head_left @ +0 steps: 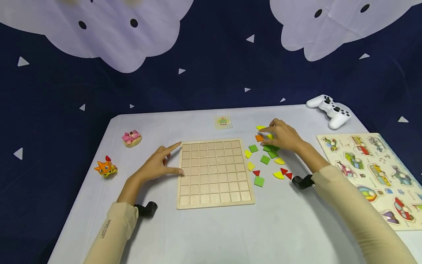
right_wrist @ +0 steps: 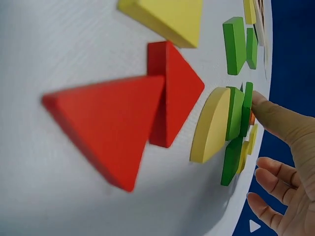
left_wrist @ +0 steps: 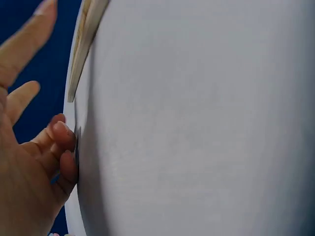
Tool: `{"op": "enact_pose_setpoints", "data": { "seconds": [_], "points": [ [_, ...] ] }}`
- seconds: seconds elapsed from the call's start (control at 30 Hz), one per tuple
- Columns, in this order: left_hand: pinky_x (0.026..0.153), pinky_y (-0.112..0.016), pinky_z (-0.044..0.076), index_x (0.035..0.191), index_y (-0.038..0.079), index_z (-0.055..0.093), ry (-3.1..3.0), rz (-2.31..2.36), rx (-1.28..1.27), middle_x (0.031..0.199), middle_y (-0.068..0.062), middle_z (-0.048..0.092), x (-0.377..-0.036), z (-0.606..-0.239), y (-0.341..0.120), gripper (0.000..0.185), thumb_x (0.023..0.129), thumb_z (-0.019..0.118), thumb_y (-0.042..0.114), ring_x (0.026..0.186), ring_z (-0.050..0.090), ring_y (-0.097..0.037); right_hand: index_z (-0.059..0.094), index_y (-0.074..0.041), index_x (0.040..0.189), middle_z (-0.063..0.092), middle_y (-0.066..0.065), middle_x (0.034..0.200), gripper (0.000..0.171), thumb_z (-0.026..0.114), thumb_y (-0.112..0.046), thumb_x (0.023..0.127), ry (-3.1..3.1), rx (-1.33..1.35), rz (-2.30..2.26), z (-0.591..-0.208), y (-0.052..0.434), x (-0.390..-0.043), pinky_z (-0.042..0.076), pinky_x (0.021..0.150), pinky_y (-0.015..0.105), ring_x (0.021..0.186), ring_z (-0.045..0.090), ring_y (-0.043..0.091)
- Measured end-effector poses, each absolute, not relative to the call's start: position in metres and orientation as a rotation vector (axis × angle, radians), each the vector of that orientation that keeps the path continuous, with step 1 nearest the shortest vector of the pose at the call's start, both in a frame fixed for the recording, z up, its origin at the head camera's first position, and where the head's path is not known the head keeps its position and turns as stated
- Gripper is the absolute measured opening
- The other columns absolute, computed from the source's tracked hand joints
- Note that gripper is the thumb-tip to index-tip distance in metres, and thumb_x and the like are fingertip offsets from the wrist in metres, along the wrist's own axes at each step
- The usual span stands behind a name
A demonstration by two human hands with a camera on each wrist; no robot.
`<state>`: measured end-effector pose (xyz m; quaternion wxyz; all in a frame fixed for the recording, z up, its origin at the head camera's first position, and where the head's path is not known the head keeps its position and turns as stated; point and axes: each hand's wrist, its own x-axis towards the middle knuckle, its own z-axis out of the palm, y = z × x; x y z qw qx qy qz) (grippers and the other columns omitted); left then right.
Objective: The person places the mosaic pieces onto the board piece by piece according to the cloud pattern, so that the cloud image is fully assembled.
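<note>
A person is sitting at a pale table [head_left: 211, 234] with a square wooden grid board [head_left: 214, 172] lying flat at its centre. The board's edges are running roughly parallel to the table's near edge, and it has no long axis.

The left hand [head_left: 158, 165] is resting at the board's 9 o'clock side, fingers straight and loosely spread, holding nothing; the index finger is pointing toward 2 o'clock along the board's far left corner, and the thumb is touching the left edge.

The right hand [head_left: 283, 137] is lying over a scatter of flat coloured pieces at the board's 3 o'clock side. Its fingers are stretched out and pointing toward 9 o'clock, pressing down on green square pieces [head_left: 271, 148]; the right wrist view is showing a fingertip [right_wrist: 268, 113] touching a green piece's edge [right_wrist: 247, 105]. Nothing is pinched.

Near the wrist, red triangles [head_left: 286, 173] and a yellow quarter-round piece [head_left: 278, 175] are lying flat. An orange piece [head_left: 259, 138] is sitting just beside the fingertips.
</note>
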<state>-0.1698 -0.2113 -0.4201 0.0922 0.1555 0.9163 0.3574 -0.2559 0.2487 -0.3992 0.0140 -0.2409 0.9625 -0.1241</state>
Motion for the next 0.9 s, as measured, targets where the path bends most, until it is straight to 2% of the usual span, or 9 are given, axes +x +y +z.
{"op": "enact_pose_setpoints", "data": {
  "seconds": [0.27,0.57,0.9],
  "points": [
    [0.072,-0.034,0.037,0.152,0.025,0.042,2.623,1.108,0.463,0.099,-0.010,0.041,-0.168,-0.430,-0.217,0.094,0.071,0.089,0.036,0.080,0.039,-0.021,0.073,-0.012,0.120,0.056,0.021,0.114,0.041,0.078,-0.034,0.086,2.984,-0.775,-0.395,-0.402,0.245,-0.259,0.049,0.078,0.051,0.103,0.053,0.034],
    [0.073,-0.036,0.035,0.150,0.024,0.045,2.583,1.161,0.450,0.096,-0.009,0.036,-0.168,-0.434,-0.218,0.090,0.072,0.089,0.032,0.081,0.035,-0.021,0.077,-0.010,0.112,0.057,0.019,0.110,0.031,0.076,-0.029,0.087,2.991,-0.799,-0.414,-0.402,0.245,-0.258,0.049,0.078,0.050,0.101,0.053,0.032],
    [0.074,-0.037,0.032,0.149,0.024,0.048,2.588,1.155,0.433,0.093,-0.007,0.031,-0.169,-0.436,-0.218,0.089,0.071,0.090,0.033,0.083,0.032,-0.021,0.078,-0.003,0.100,0.059,0.011,0.101,0.024,0.079,-0.021,0.085,2.989,-0.827,-0.522,-0.410,0.244,-0.260,0.047,0.075,0.042,0.090,0.053,0.024]
  ]
}}
